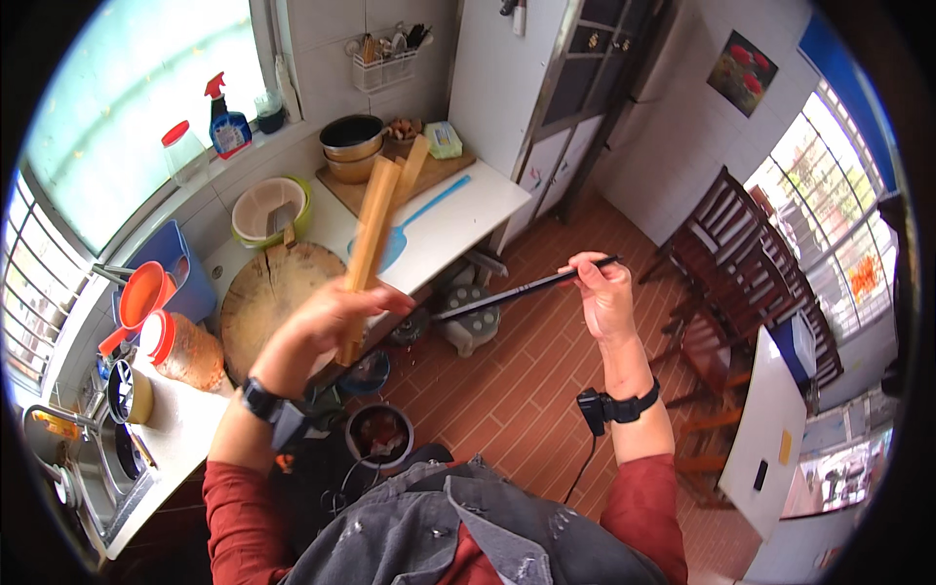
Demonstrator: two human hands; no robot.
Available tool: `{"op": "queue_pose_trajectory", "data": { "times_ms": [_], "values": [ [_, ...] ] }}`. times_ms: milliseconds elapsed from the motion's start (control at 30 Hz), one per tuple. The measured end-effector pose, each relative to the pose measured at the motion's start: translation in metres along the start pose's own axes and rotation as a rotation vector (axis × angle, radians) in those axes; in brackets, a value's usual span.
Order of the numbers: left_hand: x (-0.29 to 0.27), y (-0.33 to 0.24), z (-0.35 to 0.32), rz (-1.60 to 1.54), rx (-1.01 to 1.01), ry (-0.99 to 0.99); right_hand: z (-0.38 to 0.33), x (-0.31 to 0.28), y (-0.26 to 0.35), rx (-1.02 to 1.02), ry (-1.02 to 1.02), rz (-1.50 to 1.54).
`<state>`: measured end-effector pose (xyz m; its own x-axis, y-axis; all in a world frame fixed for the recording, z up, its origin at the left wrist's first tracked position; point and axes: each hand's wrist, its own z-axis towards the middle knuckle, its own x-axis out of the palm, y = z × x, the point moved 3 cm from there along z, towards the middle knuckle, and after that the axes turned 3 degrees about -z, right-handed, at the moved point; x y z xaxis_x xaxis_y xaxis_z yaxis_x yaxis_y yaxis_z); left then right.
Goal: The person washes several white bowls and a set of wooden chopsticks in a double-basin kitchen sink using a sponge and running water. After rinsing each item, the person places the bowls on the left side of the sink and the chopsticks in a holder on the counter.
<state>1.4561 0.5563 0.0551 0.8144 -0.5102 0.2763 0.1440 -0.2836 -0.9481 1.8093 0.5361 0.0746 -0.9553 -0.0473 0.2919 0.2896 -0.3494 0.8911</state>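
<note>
My left hand (330,320) is over the counter's front edge, closed around wooden sticks (375,224). They stand nearly upright and lean to the right at the top. The lower end comes out beneath the hand. To the right, out over the floor, my right hand (604,292) pinches one end of a thin dark rod (526,290). Its far end slopes down and left toward my left hand; whether they touch I cannot tell. A round wooden chopping block (273,307) lies behind and left of my left hand. A light blue long-handled utensil (429,210) rests on the counter.
On the counter stand stacked pans (353,141), a bowl (263,207), a red-lidded jar (190,349) and an orange dipper (146,294). Below are a grey stool (470,322) and a bucket (380,409). Dark wooden chairs (751,253) and a white table (765,439) stand at right.
</note>
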Motion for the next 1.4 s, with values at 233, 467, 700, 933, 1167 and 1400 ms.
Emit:
{"op": "queue_pose_trajectory", "data": {
  "times_ms": [233,467,700,933,1167,1400],
  "values": [
    [-0.108,-0.055,0.087,0.647,-0.116,-0.592,0.178,0.014,-0.048,0.001,0.193,-0.439],
    [-0.132,-0.078,0.206,0.546,-0.168,-0.501,0.364,0.031,-0.093,-0.065,0.122,-0.59],
    [-0.156,-0.116,0.312,0.576,-0.088,-0.483,0.556,0.047,-0.144,-0.379,-0.146,-0.355],
    [-0.21,-0.14,0.375,0.469,-0.114,-0.564,0.701,0.074,-0.209,-0.428,-0.155,-0.479],
    [-0.261,-0.143,0.419,0.298,-0.146,-0.623,0.79,0.108,-0.285,-0.459,0.023,-0.686],
    [-0.285,-0.138,0.454,-0.028,0.007,-0.519,0.761,0.132,-0.308,-0.69,0.011,-0.88]
  ]
}}
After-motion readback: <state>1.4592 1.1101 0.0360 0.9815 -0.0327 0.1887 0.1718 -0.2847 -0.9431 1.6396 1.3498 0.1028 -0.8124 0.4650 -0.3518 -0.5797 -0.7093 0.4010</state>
